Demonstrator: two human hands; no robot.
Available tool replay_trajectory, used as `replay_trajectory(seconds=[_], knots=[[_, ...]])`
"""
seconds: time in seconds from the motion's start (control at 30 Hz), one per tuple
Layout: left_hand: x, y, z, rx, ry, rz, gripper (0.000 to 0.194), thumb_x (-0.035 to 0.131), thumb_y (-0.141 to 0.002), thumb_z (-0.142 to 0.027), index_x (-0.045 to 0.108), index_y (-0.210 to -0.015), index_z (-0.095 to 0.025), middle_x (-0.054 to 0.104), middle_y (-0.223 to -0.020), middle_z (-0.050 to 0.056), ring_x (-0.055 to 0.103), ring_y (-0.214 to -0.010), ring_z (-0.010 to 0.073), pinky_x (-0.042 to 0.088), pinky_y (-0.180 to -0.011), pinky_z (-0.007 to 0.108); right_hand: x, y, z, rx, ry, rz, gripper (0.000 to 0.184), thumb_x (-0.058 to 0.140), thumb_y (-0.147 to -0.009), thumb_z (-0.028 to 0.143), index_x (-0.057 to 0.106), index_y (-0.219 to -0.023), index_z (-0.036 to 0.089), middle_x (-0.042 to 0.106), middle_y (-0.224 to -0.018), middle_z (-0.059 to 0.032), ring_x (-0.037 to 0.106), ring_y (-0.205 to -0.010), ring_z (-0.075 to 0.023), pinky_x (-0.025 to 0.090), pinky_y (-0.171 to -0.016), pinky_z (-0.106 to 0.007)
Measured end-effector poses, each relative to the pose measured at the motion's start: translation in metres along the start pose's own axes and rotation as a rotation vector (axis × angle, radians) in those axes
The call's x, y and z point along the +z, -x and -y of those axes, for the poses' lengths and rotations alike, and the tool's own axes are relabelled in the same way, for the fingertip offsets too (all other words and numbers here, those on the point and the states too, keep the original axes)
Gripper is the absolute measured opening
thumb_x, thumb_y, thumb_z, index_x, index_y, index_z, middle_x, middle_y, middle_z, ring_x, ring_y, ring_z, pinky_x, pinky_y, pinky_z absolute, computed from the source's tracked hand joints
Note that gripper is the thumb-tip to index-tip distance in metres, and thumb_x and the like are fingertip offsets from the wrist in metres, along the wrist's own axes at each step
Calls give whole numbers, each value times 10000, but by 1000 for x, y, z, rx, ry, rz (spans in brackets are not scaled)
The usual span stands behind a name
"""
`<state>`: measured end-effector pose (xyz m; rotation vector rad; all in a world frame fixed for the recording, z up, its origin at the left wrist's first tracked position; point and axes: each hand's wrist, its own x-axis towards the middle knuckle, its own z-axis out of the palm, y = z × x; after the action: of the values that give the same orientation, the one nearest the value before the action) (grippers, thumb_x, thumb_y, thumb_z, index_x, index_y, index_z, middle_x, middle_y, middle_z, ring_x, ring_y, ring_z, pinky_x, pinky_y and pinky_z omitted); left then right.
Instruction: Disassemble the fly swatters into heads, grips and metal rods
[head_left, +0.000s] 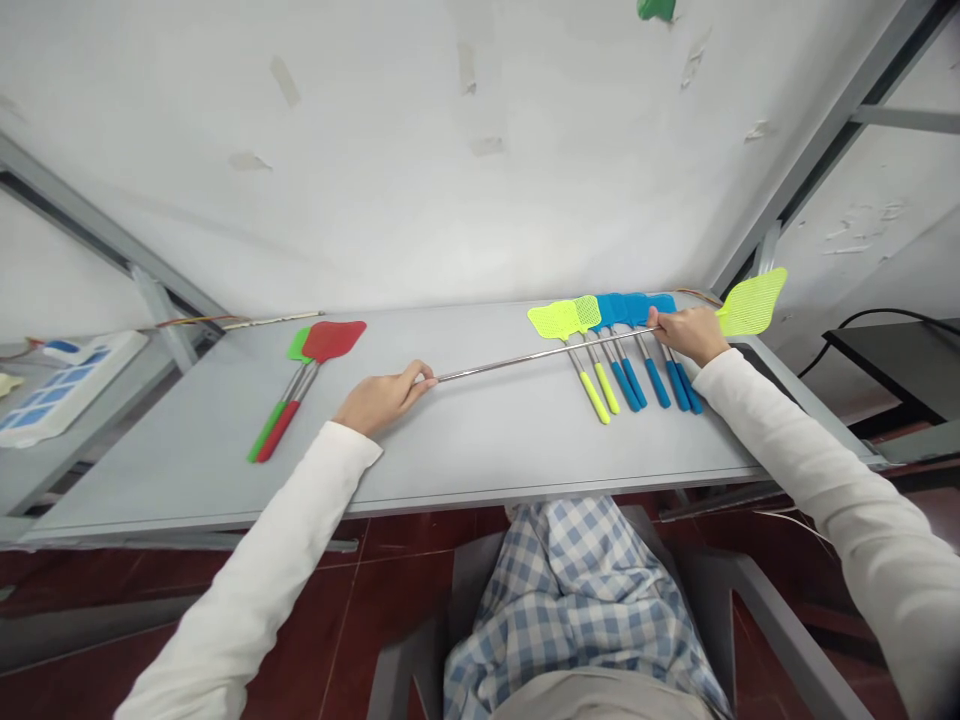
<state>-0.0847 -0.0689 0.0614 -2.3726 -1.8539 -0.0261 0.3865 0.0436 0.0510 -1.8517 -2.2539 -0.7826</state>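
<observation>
A telescopic fly swatter with a yellow-green head (752, 303) is stretched out between my two hands above the table. My left hand (386, 395) pinches the far left end of its long metal rod (517, 360); no coloured grip shows there. Around the rod near the head, my right hand (690, 332) is closed. Beneath the rod and right hand lie two yellow-green fly swatters (553, 320) and several blue fly swatters (628, 310), side by side with overlapping heads. A red fly swatter (334, 341) rests partly over a green fly swatter (298, 345) left of my left hand.
The grey table (465, 440) runs against a white wall (412, 180) with bits of tape. A white power strip (75, 385) sits on a surface at far left. Metal frame posts (817, 150) stand on both sides. A dark box-like object (900, 365) is at far right.
</observation>
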Motion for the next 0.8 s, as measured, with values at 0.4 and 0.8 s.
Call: replay_trajectory(seconds=[0.4,0.8], knots=[[-1,-14,-4,24,-71,-66,442,289,-954,-549,621,-939,-257,730,-796,49,640,-664,191,251,-529,264,0,1,9,13,-29,26,562,248,-963,389,699,-730,148,657,-632,-119,560,-596,-201,259,-578,-299],[17,1,46,-120,-70,-184,463,318,-930,-573,641,-870,-247,666,-727,57,585,-685,194,222,-555,286,5,-11,-19,-240,2,-203,271,491,-912,335,650,-979,126,591,-1195,-194,438,-1200,-321,301,-945,-446]])
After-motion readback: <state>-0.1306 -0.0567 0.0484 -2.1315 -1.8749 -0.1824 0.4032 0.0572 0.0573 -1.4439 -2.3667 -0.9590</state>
